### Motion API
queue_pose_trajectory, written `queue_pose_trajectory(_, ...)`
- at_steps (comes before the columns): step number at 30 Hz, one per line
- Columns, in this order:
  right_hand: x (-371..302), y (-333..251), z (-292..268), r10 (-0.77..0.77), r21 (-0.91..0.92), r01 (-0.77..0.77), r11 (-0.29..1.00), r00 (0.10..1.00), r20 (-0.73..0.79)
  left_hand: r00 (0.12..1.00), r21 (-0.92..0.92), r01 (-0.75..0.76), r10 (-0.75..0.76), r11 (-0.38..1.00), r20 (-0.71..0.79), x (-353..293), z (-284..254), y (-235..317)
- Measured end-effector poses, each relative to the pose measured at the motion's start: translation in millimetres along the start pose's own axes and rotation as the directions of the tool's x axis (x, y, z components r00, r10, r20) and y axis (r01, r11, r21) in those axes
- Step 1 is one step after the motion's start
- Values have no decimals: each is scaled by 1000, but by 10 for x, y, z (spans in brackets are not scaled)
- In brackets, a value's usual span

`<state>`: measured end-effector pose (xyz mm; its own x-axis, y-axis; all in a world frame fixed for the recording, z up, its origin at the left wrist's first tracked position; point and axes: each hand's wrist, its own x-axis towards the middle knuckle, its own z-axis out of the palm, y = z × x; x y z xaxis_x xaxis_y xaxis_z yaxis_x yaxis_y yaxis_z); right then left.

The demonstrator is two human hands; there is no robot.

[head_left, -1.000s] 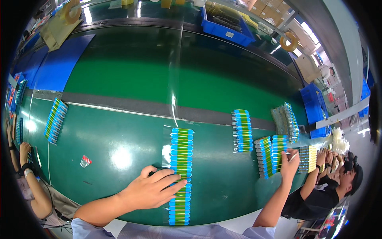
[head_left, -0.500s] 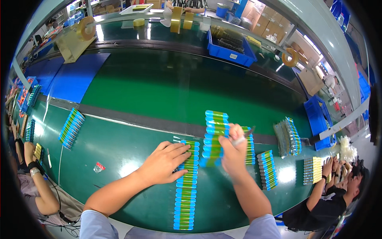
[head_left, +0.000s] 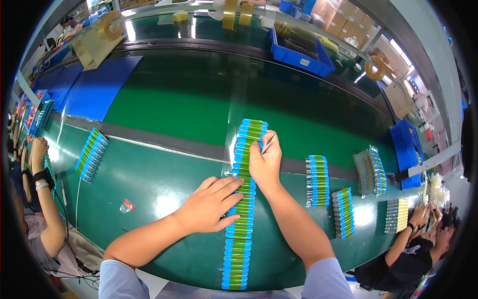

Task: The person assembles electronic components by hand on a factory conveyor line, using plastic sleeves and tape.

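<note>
At the far left, a co-worker's hand point(head_left: 39, 149) was raised over the bench point(head_left: 164, 177). Next, a blue-and-green pack point(head_left: 92, 155) lay slanted near the dark strip point(head_left: 149, 138), with a blue sheet point(head_left: 102, 89) beyond it. A small packet point(head_left: 127, 206) with red on it lay nearer me. My left hand point(head_left: 211, 205) was palm down, fingers loosely spread and resting on a long row point(head_left: 236, 254) of blue-and-green rods; it gripped nothing. The row ran away from me, from the bench's near edge across the dark strip. My right hand point(head_left: 266, 160) was curled round a thin tool point(head_left: 269, 143), thumb against the row's right side near its far end; I could not tell how firmly it held the row. Farther right lay a second pack point(head_left: 317, 180), a third pack point(head_left: 343, 213), a fourth pack point(head_left: 378, 172), a yellow pack point(head_left: 397, 216) and a blue bin point(head_left: 406, 152).
</note>
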<state>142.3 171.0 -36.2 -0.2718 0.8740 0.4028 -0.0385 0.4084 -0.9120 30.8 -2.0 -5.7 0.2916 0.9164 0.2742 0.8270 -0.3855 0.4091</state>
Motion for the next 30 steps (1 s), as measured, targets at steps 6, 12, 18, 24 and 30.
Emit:
queue_pose_trajectory(6, -8, 23, 2, -1, 4, 0, 1000, 1000, 28, 999, 30, -7, 6, 1000, 38, 46, -39, 32)
queue_pose_trajectory(12, -22, -187, -1, 56, 265, -79, 961, 994, 94, 999, 44, -15, 14, 999, 32, 49, -99, 3)
queue_pose_trajectory(18, 381, -141, 42, 90, 50, -98, 994, 986, 139, 1000, 53, -18, 18, 998, 0, -28, -27, -25)
queue_pose_trajectory(24, 829, 462, 120, -247, -736, 298, 608, 952, 181, 999, 91, -28, 29, 995, -15, -50, -9, 3)
queue_pose_trajectory(30, 720, -142, -60, 97, -444, -41, 895, 990, 103, 1000, 156, 14, -13, 988, -6, -103, -31, -42)
